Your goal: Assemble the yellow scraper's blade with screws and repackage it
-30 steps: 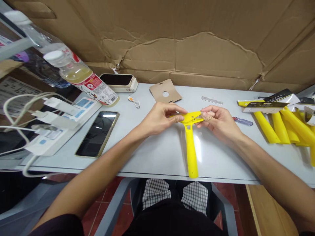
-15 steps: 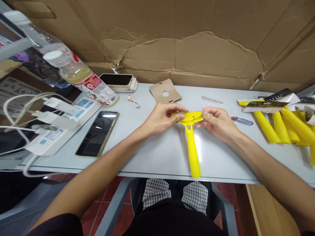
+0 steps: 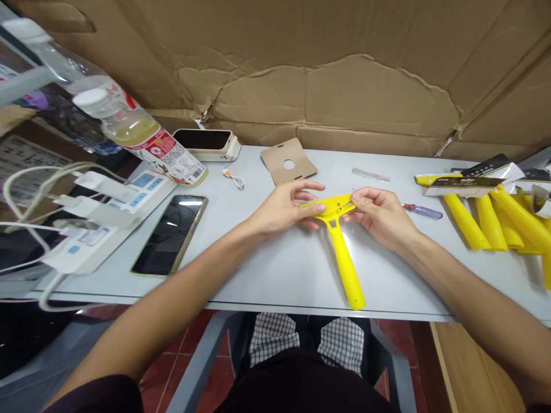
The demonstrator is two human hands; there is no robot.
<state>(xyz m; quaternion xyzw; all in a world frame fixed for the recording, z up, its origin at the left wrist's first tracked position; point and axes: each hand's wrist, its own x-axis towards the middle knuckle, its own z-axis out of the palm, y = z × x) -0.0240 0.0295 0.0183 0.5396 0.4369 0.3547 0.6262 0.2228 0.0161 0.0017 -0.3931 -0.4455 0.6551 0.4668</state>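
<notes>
A yellow plastic scraper [image 3: 342,252] lies on the grey table [image 3: 275,269], its wide head between my two hands and its long handle pointing at the near edge. My left hand [image 3: 286,207] pinches the left end of the head with thumb and fingers. My right hand [image 3: 381,217] grips the right end of the head. A thin metal blade strip [image 3: 371,175] lies just beyond my hands. A small screwdriver [image 3: 424,211] lies right of my right hand.
A pile of yellow scrapers [image 3: 503,221] and packaging sits at the right. A brown card [image 3: 288,164] lies behind my hands. At the left are a black phone [image 3: 170,234], a power strip [image 3: 99,215] with cables, a bottle [image 3: 138,135] and a cased phone [image 3: 206,143]. Cardboard lines the back.
The scraper's handle has swung to the right along the near edge while both hands kept hold of the head. The left fingers have spread slightly.
</notes>
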